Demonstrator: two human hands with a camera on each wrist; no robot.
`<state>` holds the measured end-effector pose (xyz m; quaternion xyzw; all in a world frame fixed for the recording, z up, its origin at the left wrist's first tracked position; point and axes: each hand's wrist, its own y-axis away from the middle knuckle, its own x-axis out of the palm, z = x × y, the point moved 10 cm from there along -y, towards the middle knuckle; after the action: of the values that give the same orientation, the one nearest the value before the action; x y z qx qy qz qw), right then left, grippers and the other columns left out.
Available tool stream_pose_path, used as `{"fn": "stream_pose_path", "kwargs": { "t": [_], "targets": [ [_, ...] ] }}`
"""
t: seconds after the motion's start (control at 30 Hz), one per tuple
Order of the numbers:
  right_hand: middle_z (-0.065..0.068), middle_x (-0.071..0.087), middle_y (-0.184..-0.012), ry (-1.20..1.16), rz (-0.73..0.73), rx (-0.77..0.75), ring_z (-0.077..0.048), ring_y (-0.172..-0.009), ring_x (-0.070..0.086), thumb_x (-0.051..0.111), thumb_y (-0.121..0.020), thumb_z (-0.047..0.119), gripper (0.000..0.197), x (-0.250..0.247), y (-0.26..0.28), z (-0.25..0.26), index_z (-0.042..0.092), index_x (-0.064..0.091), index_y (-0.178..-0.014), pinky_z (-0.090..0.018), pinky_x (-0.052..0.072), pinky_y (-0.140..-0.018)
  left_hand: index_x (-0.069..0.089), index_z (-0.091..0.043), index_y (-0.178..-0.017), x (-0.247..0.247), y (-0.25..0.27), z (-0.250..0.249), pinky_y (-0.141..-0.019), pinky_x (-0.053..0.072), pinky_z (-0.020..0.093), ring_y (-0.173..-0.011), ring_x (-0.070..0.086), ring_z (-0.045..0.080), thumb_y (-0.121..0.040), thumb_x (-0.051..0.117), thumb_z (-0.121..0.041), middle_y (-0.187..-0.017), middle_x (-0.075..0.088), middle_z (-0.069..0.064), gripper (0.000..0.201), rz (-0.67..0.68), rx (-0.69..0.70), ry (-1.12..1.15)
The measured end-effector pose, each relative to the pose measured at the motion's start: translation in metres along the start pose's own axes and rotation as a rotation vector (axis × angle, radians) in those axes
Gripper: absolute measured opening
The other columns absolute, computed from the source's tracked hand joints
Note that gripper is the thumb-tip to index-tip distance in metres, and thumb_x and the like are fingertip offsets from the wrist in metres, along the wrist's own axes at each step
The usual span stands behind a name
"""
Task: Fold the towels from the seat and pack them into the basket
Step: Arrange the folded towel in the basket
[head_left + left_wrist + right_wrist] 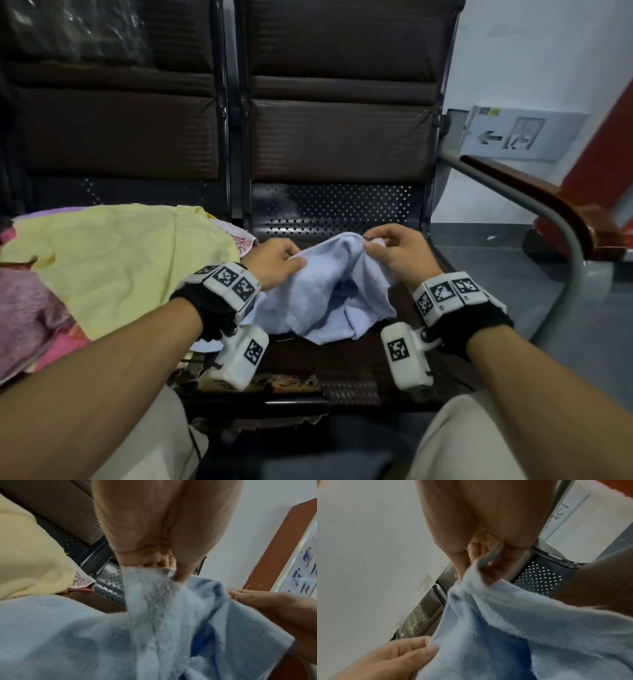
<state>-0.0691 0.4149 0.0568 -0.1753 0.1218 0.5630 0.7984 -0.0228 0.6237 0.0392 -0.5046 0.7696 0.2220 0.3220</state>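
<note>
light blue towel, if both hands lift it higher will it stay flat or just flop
Probably flop: the light blue towel already sags in soft folds between the left hand and right hand, which pinch only its top edge. It looks light, since fingertip pinches hold it up. Its fuzzy pile, seen in the wrist views, suggests it won't slip easily.

Both forearms bare, no sleeves. Left hand (274,262) and right hand (397,253) bare, no rings seen. Each wrist wears black fabric strap; left strap (205,305), right strap (479,325). On each strap, band of white blocks with black-and-white square fiducial markers; left band (227,279) shows 3, right band (448,294) shows 3. White camera box hangs under each wrist, 1 marker apiece: left (241,358), right (406,356). Light beige trousers (462,442).
</note>
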Motion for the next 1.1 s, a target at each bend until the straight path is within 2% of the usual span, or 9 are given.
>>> {"fn": "stream_pose_path", "kwargs": {
  "t": [0.1, 0.2, 0.33, 0.43, 0.53, 0.67, 0.8, 0.97, 1.1],
  "targets": [
    [-0.006, 0.063, -0.076, -0.245, 0.092, 0.064, -0.011, -0.064, 0.06, 0.062, -0.082, -0.008, 0.019, 0.008, 0.003, 0.005, 0.009, 0.067, -0.089, -0.02, 0.049, -0.058, 0.064, -0.013, -0.083, -0.016, 0.001, -0.003, -0.066, 0.047, 0.029, -0.067, 0.056, 0.016, -0.089, 0.061, -0.03, -0.075, 0.064, 0.004, 0.018, -0.13, -0.039, 0.195],
    [-0.007, 0.07, -0.074, -0.372, 0.277, 0.043, -0.01, -0.065, 0.068, 0.053, -0.081, -0.02, 0.03, 0.027, 0.014, 0.022, 0.005, 0.068, -0.09, -0.018, 0.054, -0.06, 0.07, -0.008, -0.09, -0.027, 0.007, -0.01, -0.078, 0.051, 0.034, -0.078, 0.059, 0.017, -0.087, 0.065, -0.033, -0.086, 0.068, 0.008, 0.026, -0.21, -0.067, 0.442],
    [-0.009, 0.07, -0.08, -0.17, 0.32, -0.104, -0.012, -0.072, 0.069, 0.067, -0.073, -0.018, 0.031, 0.035, 0.022, 0.04, 0.001, 0.068, -0.098, -0.022, 0.056, -0.069, 0.068, -0.006, -0.103, -0.026, 0.015, -0.015, -0.073, 0.053, 0.036, -0.077, 0.06, 0.02, -0.086, 0.066, -0.026, -0.086, 0.067, 0.01, 0.026, -0.179, -0.136, 0.756],
    [0.001, 0.069, -0.07, 0.081, 0.186, -0.205, -0.003, -0.063, 0.064, 0.082, -0.066, 0.001, 0.023, 0.029, 0.021, 0.047, 0.017, 0.07, -0.077, -0.017, 0.052, -0.065, 0.062, -0.005, -0.117, -0.017, 0.019, -0.017, -0.068, 0.053, 0.035, -0.077, 0.062, 0.022, -0.092, 0.057, -0.012, -0.09, 0.065, 0.012, 0.027, -0.025, -0.14, 0.925],
    [0.004, 0.066, -0.074, 0.212, 0.101, -0.315, -0.006, -0.069, 0.061, 0.082, -0.07, 0.023, 0.014, 0.026, 0.022, 0.056, 0.021, 0.068, -0.071, -0.02, 0.05, -0.066, 0.056, -0.004, -0.124, -0.012, 0.019, -0.008, -0.068, 0.053, 0.035, -0.083, 0.061, 0.024, -0.094, 0.049, -0.003, -0.1, 0.062, 0.015, 0.031, 0.031, -0.13, 0.959],
    [-0.004, 0.062, -0.076, 0.087, 0.165, -0.411, -0.017, -0.073, 0.059, 0.066, -0.086, 0.014, 0.012, 0.036, 0.023, 0.067, 0.012, 0.058, -0.078, -0.036, 0.049, -0.072, 0.062, -0.002, -0.116, -0.009, 0.011, 0.011, -0.067, 0.053, 0.035, -0.086, 0.062, 0.025, -0.087, 0.062, -0.005, -0.106, 0.065, 0.017, 0.03, -0.083, -0.177, 0.914],
    [0.003, 0.063, -0.073, 0.016, 0.228, -0.436, -0.007, -0.07, 0.057, 0.067, -0.084, 0.007, 0.012, 0.05, 0.021, 0.071, 0.016, 0.063, -0.078, -0.024, 0.048, -0.069, 0.065, 0.0, -0.11, -0.002, 0.003, 0.012, -0.061, 0.051, 0.032, -0.082, 0.061, 0.026, -0.083, 0.069, -0.012, -0.1, 0.067, 0.018, 0.03, -0.119, -0.171, 0.889],
    [0.002, 0.064, -0.073, 0.002, 0.122, -0.355, -0.011, -0.072, 0.058, 0.071, -0.083, 0.013, 0.01, 0.053, 0.004, 0.057, 0.016, 0.063, -0.077, -0.033, 0.051, -0.071, 0.062, 0.001, -0.115, 0.013, -0.004, 0.0, -0.063, 0.057, 0.03, -0.073, 0.061, 0.019, -0.092, 0.057, -0.012, -0.093, 0.065, 0.013, 0.027, -0.032, -0.151, 0.943],
    [0.0, 0.066, -0.078, 0.032, 0.083, -0.237, -0.013, -0.077, 0.062, 0.069, -0.085, 0.017, 0.006, 0.05, -0.007, 0.035, 0.015, 0.065, -0.08, -0.036, 0.053, -0.078, 0.062, 0.002, -0.117, 0.027, -0.005, -0.013, -0.076, 0.057, 0.03, -0.084, 0.063, 0.02, -0.096, 0.05, -0.019, -0.103, 0.066, 0.017, 0.031, 0.118, -0.129, 1.033]
  ]
}}
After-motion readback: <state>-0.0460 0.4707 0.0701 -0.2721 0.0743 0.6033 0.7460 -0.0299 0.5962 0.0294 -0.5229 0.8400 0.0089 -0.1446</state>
